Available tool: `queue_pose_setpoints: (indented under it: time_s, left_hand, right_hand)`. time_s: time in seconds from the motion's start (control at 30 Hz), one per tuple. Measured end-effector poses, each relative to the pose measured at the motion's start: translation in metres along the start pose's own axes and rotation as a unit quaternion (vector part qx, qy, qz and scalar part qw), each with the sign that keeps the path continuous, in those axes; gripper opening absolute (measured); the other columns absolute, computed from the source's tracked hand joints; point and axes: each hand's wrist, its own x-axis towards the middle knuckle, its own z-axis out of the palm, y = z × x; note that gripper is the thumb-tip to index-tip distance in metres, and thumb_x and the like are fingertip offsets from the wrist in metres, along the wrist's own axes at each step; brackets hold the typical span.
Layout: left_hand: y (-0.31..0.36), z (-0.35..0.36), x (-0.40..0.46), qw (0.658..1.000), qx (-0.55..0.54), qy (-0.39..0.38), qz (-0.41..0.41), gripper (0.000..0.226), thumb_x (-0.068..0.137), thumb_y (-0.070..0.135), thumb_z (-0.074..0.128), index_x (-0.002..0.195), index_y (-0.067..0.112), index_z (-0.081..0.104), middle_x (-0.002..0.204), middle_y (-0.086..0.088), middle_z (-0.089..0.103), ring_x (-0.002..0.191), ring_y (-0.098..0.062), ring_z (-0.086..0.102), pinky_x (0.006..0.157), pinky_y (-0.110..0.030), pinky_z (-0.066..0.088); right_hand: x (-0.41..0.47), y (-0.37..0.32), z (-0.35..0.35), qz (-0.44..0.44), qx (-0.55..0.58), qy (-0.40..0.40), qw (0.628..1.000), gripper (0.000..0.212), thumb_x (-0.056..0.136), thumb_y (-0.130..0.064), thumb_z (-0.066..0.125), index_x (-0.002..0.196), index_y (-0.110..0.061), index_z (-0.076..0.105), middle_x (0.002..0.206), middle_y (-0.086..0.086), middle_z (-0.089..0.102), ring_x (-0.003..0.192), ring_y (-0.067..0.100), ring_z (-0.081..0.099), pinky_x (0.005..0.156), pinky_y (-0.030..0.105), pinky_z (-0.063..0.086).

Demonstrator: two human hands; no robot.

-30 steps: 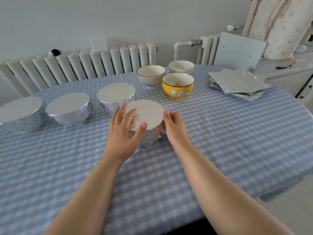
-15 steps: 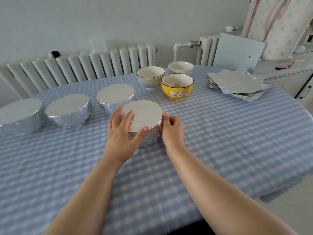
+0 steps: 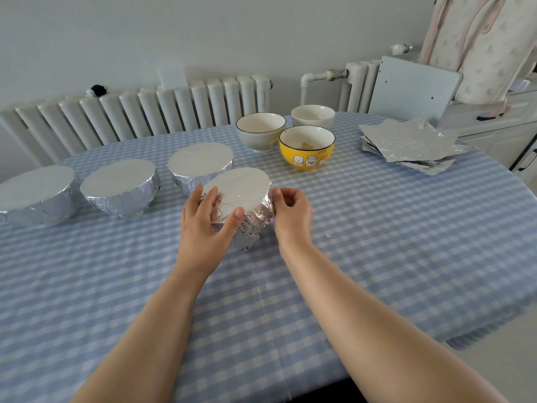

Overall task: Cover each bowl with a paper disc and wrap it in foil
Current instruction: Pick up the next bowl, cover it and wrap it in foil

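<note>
Bowls sit across my table [image 3: 377, 228], which wears a blue checked cloth. Three foil-wrapped bowls [image 3: 120, 190] with paper tops stand in a row to my left. Foil sheets [image 3: 406, 144] lie stacked at the far right. Three uncovered bowls cluster at the back, the yellow bowl [image 3: 307, 148] nearest me. The fourth wrapped bowl [image 3: 242, 205] tilts between my hands, capped by its paper disc [image 3: 239, 189]. My left hand [image 3: 207, 222] cups its near side, fingers curved over the foil; my right hand [image 3: 290, 212] pinches the foil at its right edge.
</note>
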Motion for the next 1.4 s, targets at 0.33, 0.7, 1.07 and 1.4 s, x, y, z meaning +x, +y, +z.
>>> queue_pose_setpoints:
  time_s: [0.33, 0.7, 1.07, 1.4]
  left_hand:
    - [-0.004, -0.001, 0.003, 1.0, -0.017, 0.005, 0.001, 0.104, 0.069, 0.084, 0.044, 0.149, 0.018, 0.041, 0.162, 0.0, 0.021, 0.148, -0.006, 0.014, 0.117, -0.026, 0.021]
    - [0.012, 0.008, -0.005, 0.993, 0.105, 0.021, 0.052, 0.1, 0.075, 0.083, 0.045, 0.149, 0.017, 0.035, 0.162, -0.002, 0.02, 0.149, -0.019, 0.013, 0.117, -0.041, 0.022]
    - [0.015, 0.01, -0.008, 0.989, 0.134, 0.013, 0.053, 0.106, 0.07, 0.086, 0.042, 0.15, 0.016, 0.033, 0.163, -0.002, 0.02, 0.15, -0.021, 0.011, 0.12, -0.04, 0.017]
    - [0.01, 0.007, -0.006, 0.996, 0.083, 0.041, 0.001, 0.101, 0.074, 0.086, 0.041, 0.147, 0.017, 0.039, 0.16, -0.005, 0.026, 0.148, -0.02, 0.017, 0.12, -0.038, 0.017]
  right_hand:
    - [0.0, 0.007, 0.007, 0.013, 0.028, -0.011, 0.999, 0.009, 0.095, -0.008, 0.06, 0.095, -0.015, 0.064, 0.09, 0.0, 0.068, 0.083, 0.012, 0.064, 0.081, 0.028, 0.054]
    - [-0.011, -0.01, -0.017, 0.021, -0.06, -0.044, 0.997, 0.05, 0.103, -0.054, 0.027, 0.11, -0.016, 0.06, 0.098, -0.007, 0.069, 0.1, 0.013, 0.064, 0.086, 0.032, 0.048]
    - [-0.03, 0.001, -0.01, 0.009, -0.031, -0.049, 0.998, 0.034, 0.102, -0.047, 0.04, 0.116, -0.019, 0.051, 0.117, -0.005, 0.059, 0.1, 0.002, 0.055, 0.073, 0.012, 0.042]
    - [-0.033, -0.002, 0.0, -0.035, -0.053, -0.054, 0.997, 0.027, 0.097, -0.048, 0.052, 0.101, -0.022, 0.052, 0.104, -0.01, 0.063, 0.104, 0.006, 0.06, 0.085, 0.026, 0.052]
